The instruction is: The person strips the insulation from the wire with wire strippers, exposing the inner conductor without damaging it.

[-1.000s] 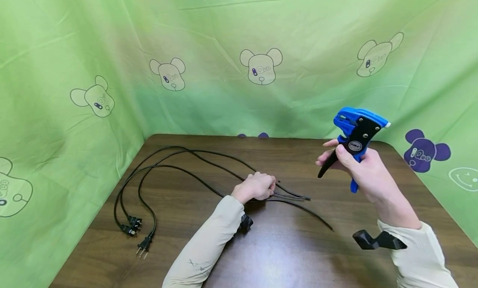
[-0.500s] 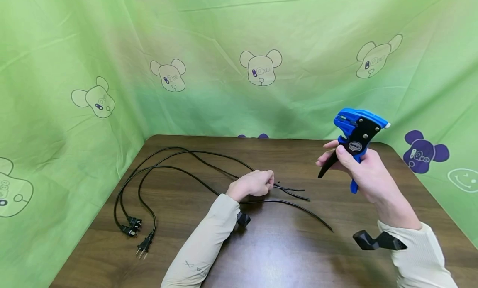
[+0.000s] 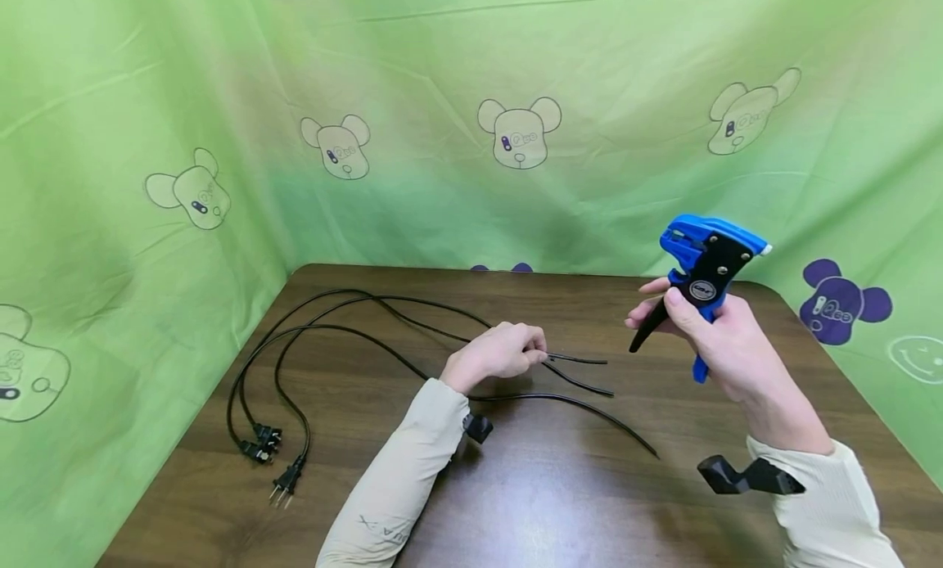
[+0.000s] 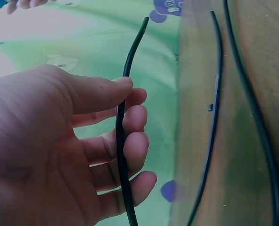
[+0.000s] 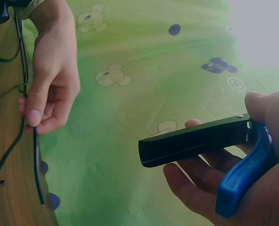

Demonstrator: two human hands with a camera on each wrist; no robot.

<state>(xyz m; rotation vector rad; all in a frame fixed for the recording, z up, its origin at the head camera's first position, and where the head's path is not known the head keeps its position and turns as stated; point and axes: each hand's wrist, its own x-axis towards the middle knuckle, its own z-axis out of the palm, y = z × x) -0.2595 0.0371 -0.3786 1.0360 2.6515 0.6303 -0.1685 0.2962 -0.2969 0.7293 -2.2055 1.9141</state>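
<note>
In the head view my left hand (image 3: 501,357) is over the middle of the table, pinching a black power cord (image 3: 580,359) near its cut end. The left wrist view has the thumb pressing that cord (image 4: 135,52) against the curled fingers, with the short tip sticking out past them. Two more black cords (image 3: 589,385) lie alongside, nearer the person. On the right, my right hand (image 3: 725,339) holds a blue and black wire stripper (image 3: 713,257) upright above the table. Its black handle (image 5: 196,142) and blue handle (image 5: 245,176) stand apart in the right wrist view.
The cords loop across the left side of the brown table (image 3: 560,502). A two-prong plug (image 3: 289,476) lies at their other end, beside further plugs (image 3: 259,445). A green printed cloth (image 3: 427,200) hangs behind and at both sides.
My left hand has moved slightly away from the person and to the left, raising the pinched cord end apart from the neighbouring one. My right hand and the wire stripper stay nearly still.
</note>
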